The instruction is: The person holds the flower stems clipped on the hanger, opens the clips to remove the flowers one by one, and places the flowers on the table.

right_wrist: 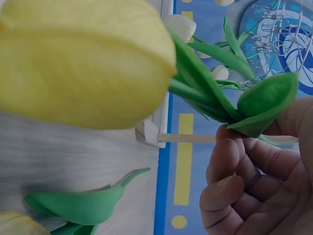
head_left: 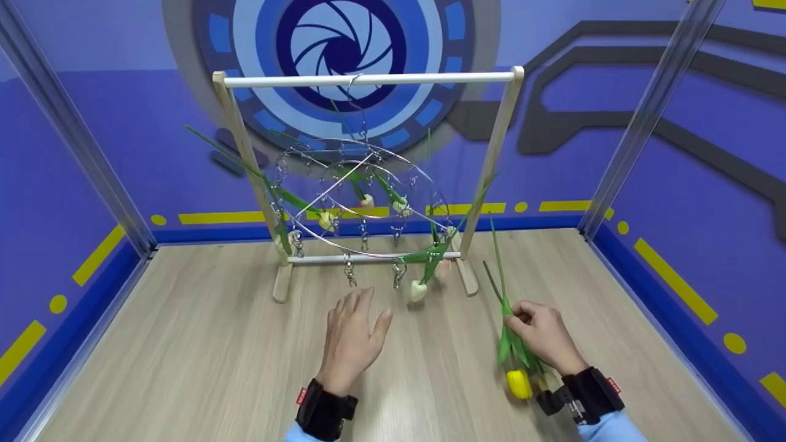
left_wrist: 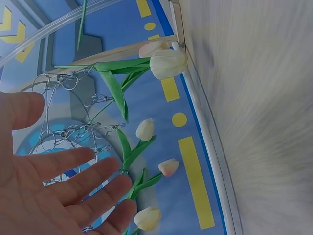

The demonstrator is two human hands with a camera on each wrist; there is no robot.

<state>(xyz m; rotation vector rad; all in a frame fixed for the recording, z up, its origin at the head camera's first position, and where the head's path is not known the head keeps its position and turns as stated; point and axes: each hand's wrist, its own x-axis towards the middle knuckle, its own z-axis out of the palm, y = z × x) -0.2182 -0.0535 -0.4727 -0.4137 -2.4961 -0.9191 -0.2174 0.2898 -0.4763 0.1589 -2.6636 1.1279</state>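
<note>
My right hand (head_left: 546, 331) pinches the green stem of a yellow tulip (head_left: 519, 384), its bloom pointing down toward me. In the right wrist view the bloom fills the upper left, with thumb and finger at the leaves. Beneath it, another tulip (right_wrist: 78, 203) lies on the table. My left hand (head_left: 353, 344) is held with fingers extended and nothing in them, just in front of a hanging clip (head_left: 350, 275). That clip belongs to a round wire clip hanger, from which several tulips hang, among them a white tulip (head_left: 419, 291) at the front right.
A wooden stand (head_left: 500, 132) with a white top bar (head_left: 430, 78) carries the hanger by its hook. The wood-grain table (head_left: 202, 331) is enclosed by blue printed walls (head_left: 688, 184) with metal corner posts.
</note>
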